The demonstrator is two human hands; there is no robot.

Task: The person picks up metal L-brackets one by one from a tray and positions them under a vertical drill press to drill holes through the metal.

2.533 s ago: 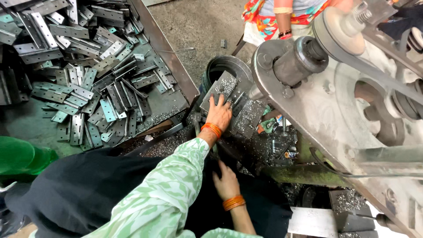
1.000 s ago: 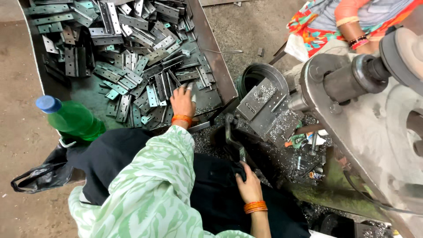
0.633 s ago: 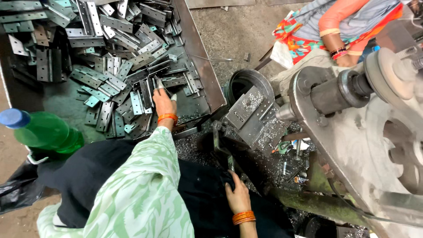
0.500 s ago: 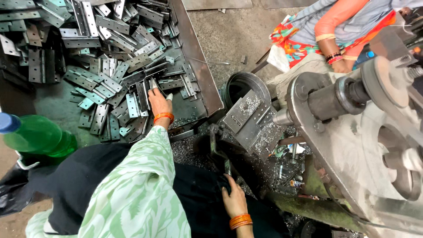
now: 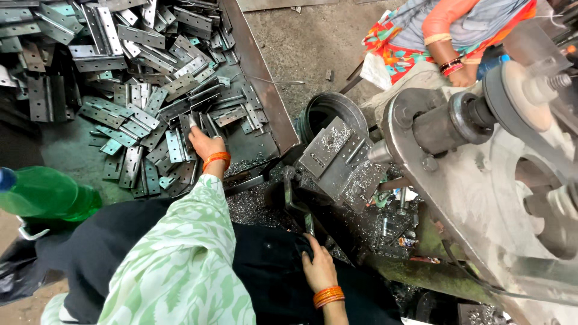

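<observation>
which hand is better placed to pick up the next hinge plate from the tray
Left. The left hand already rests on the hinge plates in the tray; the right hand is down by the lever.

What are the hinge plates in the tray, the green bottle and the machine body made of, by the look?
Hinge plates: probably steel, dull grey with some greenish tint, flat with punched holes. The left hand rests on them. Green bottle: likely plastic, translucent and glossy. Machine body: looks like cast metal, rough grey surface, thick rounded sections. Tray: sheet metal, seemingly rusted brown on the rim.
</observation>
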